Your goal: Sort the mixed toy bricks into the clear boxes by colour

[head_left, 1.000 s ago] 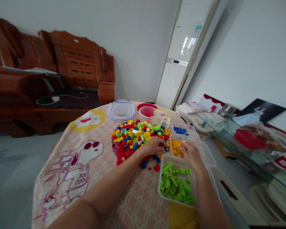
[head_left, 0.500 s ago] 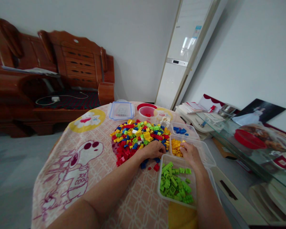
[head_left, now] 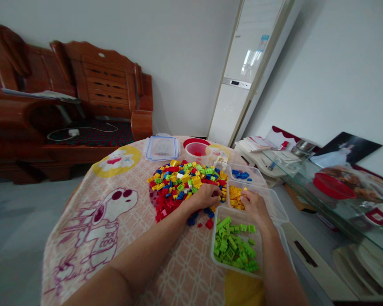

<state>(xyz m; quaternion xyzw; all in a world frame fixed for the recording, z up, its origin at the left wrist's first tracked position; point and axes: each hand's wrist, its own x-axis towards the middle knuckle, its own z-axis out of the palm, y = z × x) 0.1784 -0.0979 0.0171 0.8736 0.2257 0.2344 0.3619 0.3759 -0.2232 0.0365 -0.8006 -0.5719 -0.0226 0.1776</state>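
Observation:
A mixed heap of toy building bricks (head_left: 175, 178), red, yellow, blue, green and white, lies on the table. My left hand (head_left: 207, 196) is over the heap's right edge, fingers curled down; whatever they grip is hidden. My right hand (head_left: 255, 206) reaches to a clear box of yellow bricks (head_left: 236, 196), its fingertips pinched at the box's right side; any piece between them is too small to make out. Nearer to me, a clear box (head_left: 214, 250) holds green bricks (head_left: 234, 246) beneath my right forearm. Beyond the yellow ones, another box holds blue bricks (head_left: 241, 174).
A white tub (head_left: 196, 149) with red pieces and a blue-rimmed lidded box (head_left: 162, 148) stand at the table's far side. White bricks (head_left: 221, 161) lie near the blue ones. To the right is a glass shelf (head_left: 306, 178) with a red bowl (head_left: 333, 185).
My left hand has lifted slightly and shifted away from me, uncovering a few bricks near the green box. My right hand stays almost where it was.

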